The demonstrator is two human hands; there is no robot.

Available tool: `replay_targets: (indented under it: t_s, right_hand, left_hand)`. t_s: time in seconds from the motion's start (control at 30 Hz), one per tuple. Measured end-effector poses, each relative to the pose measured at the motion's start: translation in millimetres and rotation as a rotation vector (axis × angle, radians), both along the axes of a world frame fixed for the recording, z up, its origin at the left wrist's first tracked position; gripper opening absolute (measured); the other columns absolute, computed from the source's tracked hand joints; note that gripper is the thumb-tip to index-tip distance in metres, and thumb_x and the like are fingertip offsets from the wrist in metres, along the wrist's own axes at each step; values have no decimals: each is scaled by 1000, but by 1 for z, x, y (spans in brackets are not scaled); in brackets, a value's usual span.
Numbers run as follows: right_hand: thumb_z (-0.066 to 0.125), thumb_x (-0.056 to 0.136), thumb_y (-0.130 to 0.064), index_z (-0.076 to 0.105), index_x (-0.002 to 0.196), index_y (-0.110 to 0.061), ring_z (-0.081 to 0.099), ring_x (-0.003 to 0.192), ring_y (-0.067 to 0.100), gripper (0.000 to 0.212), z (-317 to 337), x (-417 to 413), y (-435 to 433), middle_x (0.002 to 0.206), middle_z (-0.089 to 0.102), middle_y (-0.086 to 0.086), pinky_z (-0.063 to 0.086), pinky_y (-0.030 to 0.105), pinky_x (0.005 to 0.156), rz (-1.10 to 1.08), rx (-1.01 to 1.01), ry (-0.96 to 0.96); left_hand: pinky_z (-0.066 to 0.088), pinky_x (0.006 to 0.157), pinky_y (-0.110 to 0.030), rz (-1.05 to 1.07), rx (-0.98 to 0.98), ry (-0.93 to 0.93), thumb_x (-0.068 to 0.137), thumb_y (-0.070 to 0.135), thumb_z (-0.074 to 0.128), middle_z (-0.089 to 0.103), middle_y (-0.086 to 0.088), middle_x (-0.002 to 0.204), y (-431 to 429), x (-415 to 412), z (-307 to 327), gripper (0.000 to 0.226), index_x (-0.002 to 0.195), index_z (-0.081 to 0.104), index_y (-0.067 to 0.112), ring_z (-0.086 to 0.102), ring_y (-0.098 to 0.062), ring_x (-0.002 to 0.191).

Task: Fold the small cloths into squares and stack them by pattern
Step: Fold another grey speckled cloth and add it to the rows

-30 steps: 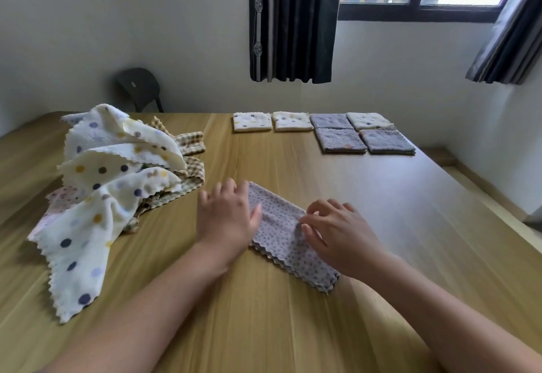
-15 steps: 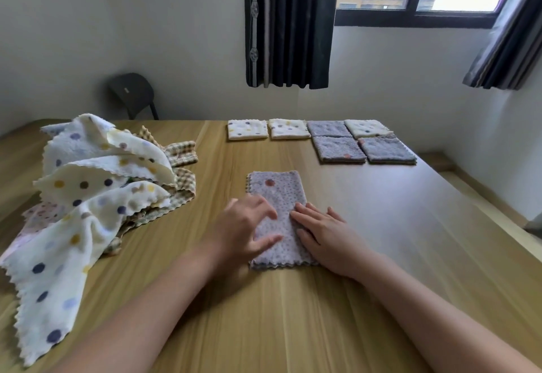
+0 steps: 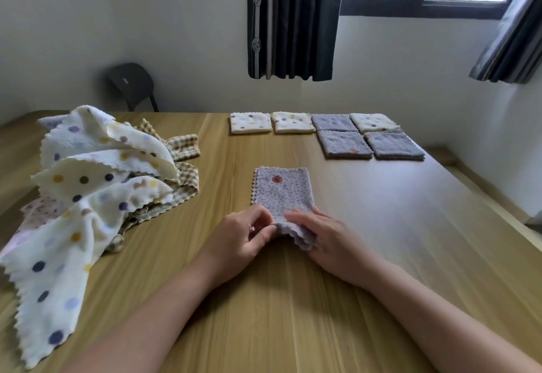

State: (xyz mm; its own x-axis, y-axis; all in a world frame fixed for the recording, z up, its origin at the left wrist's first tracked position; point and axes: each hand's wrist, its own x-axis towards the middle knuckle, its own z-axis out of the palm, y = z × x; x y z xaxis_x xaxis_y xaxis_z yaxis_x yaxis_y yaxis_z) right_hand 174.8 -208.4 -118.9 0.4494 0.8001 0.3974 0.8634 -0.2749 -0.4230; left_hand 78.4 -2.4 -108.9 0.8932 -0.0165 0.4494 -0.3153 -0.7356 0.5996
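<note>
On the left of the wooden worktop, a loose heap of white dotted and checked cloths waits unfolded, within easy reach. The left hand pinches with curled fingers the near end of the lilac speckled cloth, a folded strip at the centre. The right hand holds the same lifted end, probably to fold it into a square. The finished folded squares lie further right, at the back.

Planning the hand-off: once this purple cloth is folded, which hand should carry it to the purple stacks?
Right, probably. The purple stacks lie far right on the table, nearer the right hand; the left hand would have to cross over. Both pinch the purple cloth.
</note>
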Motion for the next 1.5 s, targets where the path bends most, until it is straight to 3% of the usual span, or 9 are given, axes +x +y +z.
replay_targets:
  t_s: [0.17,0.27,0.37,0.57,0.73,0.87,1.03,1.27,1.5]
  right_hand:
    - [43,81,-26,67,114,-24,66,93,2,41,7,-7,-3,104,71,-14,52,27,80,-57,100,142]
    - [41,84,-24,66,116,-27,64,70,0,41,12,-11,-3,91,69,-24,50,22,66,-70,149,245]
    - [38,85,-30,63,118,-30,55,54,11,41,13,-9,-5,80,69,-17,47,28,59,-103,171,284]
    - [58,91,-18,63,77,-6,49,64,5,19,11,-7,-6,66,56,-3,40,28,61,-128,369,389]
    - [62,92,-25,66,85,3,57,75,11,29,26,10,20,76,64,2,46,37,68,-288,532,622]
    - [50,98,-27,67,91,-1,66,88,25,31,37,37,47,90,71,11,52,45,78,-412,391,639]
    - [40,100,-26,48,65,-13,50,74,20,38,35,70,72,66,50,-1,31,27,55,-575,86,586]
    - [37,102,-35,55,89,-10,48,75,25,34,27,93,94,85,53,9,34,25,62,-704,-215,452]
    - [39,101,-40,61,112,-11,56,95,31,39,31,87,101,109,61,13,38,31,72,-798,-295,437]
  left_hand:
    - [41,87,-29,-98,353,-61,74,44,65,58,12,117,3,-1,-3,47,116,48,31,55,-8,110]
    - [51,87,-38,-55,205,-83,76,15,71,64,8,116,7,-1,-6,41,112,55,27,60,-12,111]
    - [55,81,-37,-87,-12,-48,82,16,68,70,8,103,13,-4,-4,18,100,67,19,66,-8,100]
    - [52,65,-34,-67,-116,-48,90,42,56,68,11,82,5,-6,2,26,91,68,19,65,-10,76]
    - [48,61,-32,63,-351,16,85,57,56,67,-3,77,4,13,17,44,85,68,14,61,-15,71]
    - [51,70,-33,237,-449,127,94,25,59,68,6,78,3,42,25,15,82,68,21,62,-11,74]
    - [40,58,-32,454,-342,470,93,22,49,59,-4,71,10,76,25,21,79,58,8,54,-22,63]
    - [32,53,-28,588,-235,649,89,6,40,45,-5,68,11,97,31,18,97,55,3,43,-21,59]
    - [26,50,-25,583,-269,622,86,19,47,41,-1,62,12,90,35,18,70,43,13,37,-18,53]
